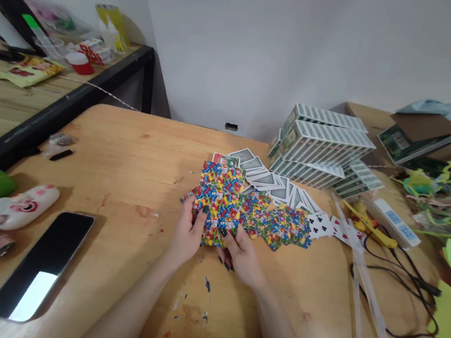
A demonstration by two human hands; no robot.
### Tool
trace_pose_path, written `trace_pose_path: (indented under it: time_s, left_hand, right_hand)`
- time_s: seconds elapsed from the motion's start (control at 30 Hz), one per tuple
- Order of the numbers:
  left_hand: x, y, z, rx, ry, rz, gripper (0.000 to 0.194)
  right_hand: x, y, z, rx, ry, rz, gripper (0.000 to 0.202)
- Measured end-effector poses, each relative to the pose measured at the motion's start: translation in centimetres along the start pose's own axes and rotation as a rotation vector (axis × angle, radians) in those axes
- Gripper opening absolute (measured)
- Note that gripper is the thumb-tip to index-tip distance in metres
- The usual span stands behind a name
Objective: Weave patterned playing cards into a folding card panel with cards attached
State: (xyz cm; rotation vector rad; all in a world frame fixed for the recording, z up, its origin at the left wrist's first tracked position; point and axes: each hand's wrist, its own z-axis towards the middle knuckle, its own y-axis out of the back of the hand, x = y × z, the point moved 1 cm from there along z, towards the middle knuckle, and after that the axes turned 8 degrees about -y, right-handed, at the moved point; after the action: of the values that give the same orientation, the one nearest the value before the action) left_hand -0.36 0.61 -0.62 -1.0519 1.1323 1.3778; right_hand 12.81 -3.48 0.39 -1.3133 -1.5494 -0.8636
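Both my hands grip a flat rectangular panel (pixel 221 199) with a busy red, blue, yellow and green pattern; seams divide it into card-sized pieces. My left hand (pixel 188 230) pinches its left edge, thumb on the front. At the lower right corner, my right hand (pixel 241 255) is closed with thumb on the front and fingers partly behind. Right of the panel lie spread pieces with the same pattern (pixel 287 226). Behind them are fanned grey-backed playing cards (pixel 264 177), and face-up club cards (pixel 319 225) lie farther right. A red and green card box (pixel 227 160) shows behind the panel's top.
Stacked card boxes (pixel 322 147) stand at the back right. A power strip (pixel 396 221), yellow scissors (pixel 370 224), black cable and clear glue sticks (pixel 363 291) lie right. A phone (pixel 41 266) and a white decorated case (pixel 29 206) lie left. Behind is a wall (pixel 236 40).
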Motion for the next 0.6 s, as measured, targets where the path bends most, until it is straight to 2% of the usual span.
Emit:
trace_pose_path:
  time_s: [0.3,0.5,0.6]
  left_hand:
    - [0.5,0.8,0.6,-0.064,0.044,-0.065,0.042]
    - [0.4,1.2,0.8,-0.09,0.063,-0.073,0.034]
    - [0.5,2.1,1.3,-0.135,0.091,-0.089,0.033]
  right_hand:
    - [-0.1,1.6,0.2,-0.073,-0.014,-0.045,0.034]
    - [-0.9,2.8,0.5,-0.3,0.048,0.086,0.041]
    - [-1.4,3.2,0.7,-0.345,0.054,0.147,0.045]
